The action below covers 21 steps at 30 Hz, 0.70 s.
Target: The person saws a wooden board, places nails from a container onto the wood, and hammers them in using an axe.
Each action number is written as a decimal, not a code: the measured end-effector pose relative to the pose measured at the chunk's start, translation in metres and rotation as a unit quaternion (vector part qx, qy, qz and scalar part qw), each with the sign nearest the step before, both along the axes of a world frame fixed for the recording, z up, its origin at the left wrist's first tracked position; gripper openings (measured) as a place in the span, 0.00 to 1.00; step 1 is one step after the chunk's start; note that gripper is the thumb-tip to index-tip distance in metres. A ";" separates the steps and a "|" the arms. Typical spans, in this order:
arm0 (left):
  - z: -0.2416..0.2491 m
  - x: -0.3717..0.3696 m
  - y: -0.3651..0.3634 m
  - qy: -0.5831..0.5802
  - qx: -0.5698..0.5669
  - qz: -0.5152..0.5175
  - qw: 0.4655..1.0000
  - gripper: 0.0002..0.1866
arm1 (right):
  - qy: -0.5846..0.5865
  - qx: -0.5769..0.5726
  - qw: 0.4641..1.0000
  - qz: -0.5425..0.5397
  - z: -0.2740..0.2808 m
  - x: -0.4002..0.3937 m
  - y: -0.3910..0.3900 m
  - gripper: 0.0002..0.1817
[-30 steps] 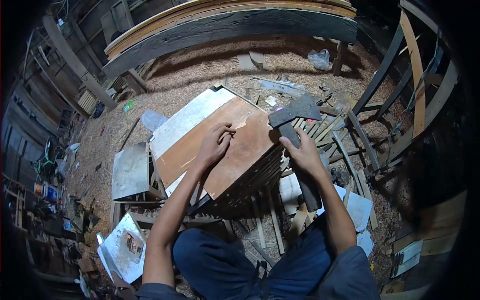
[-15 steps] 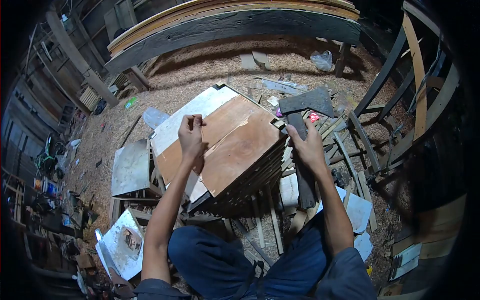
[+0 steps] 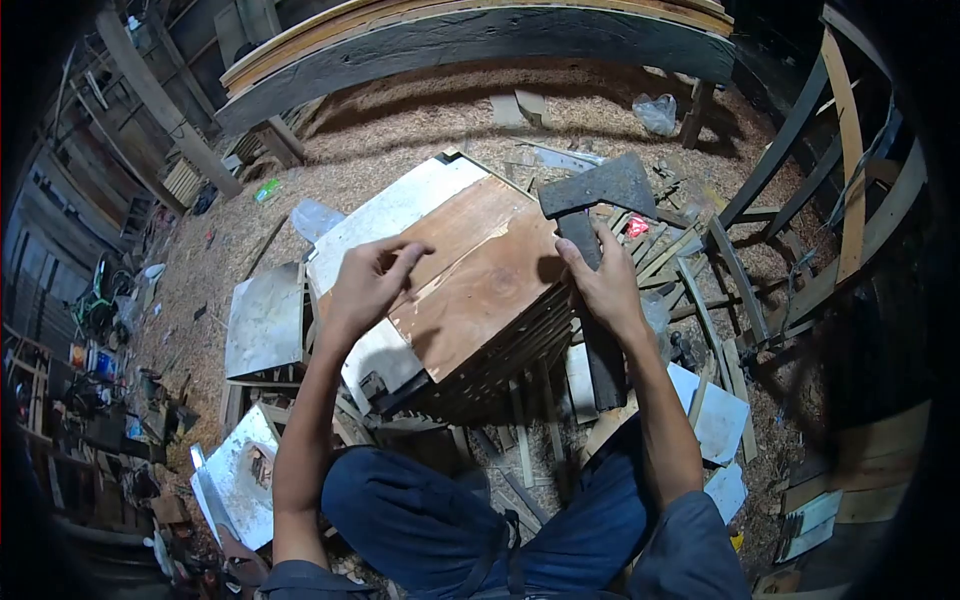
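My right hand (image 3: 608, 283) is wrapped around the dark wooden handle of an axe (image 3: 600, 345), its dark metal head (image 3: 605, 188) up beyond my fingers. The axe is at the right edge of a brown plywood piece (image 3: 490, 285), which has a pale splintered line across it. That plywood lies on a white-faced board (image 3: 400, 218) atop a dark block-like stack (image 3: 500, 365). Over the plywood's left part, my left hand (image 3: 370, 290) has bent fingers, thumb and forefinger close together. Anything between them is too small to make out.
Wood strips (image 3: 525, 430) and white board offcuts (image 3: 710, 415) lie around the stack. A long bench (image 3: 480, 45) bearing boards stands at the back. A wooden frame (image 3: 800, 170) rises at right. Wood shavings (image 3: 400, 130) cover the floor.
My left hand has moved left and lower and turned, uncovering the near white corner of the board. The axe head has shifted slightly left, still in my right hand.
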<state>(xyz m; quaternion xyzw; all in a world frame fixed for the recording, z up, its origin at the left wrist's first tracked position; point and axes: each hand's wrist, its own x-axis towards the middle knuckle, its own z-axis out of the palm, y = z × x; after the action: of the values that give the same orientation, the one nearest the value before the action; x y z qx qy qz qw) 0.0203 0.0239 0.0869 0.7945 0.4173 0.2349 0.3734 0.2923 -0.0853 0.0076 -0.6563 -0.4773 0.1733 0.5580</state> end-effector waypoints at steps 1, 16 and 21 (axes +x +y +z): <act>0.004 -0.002 0.002 0.048 0.006 0.040 0.998 0.15 | -0.019 0.004 1.000 -0.003 0.001 -0.001 -0.003 0.21; -0.068 0.029 -0.034 0.268 0.275 -0.240 0.892 0.51 | 0.005 -0.076 0.996 -0.048 0.025 0.007 -0.028 0.25; -0.071 0.029 -0.030 0.247 0.287 -0.256 0.889 0.54 | 0.014 -0.080 0.996 -0.047 0.024 0.009 -0.034 0.27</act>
<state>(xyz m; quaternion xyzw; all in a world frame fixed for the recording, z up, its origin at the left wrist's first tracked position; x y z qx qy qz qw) 0.0492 -0.0064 0.0159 0.9787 0.1927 0.0366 0.0609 0.3012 -0.1189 0.0318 -0.7180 -0.4225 0.1940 0.5180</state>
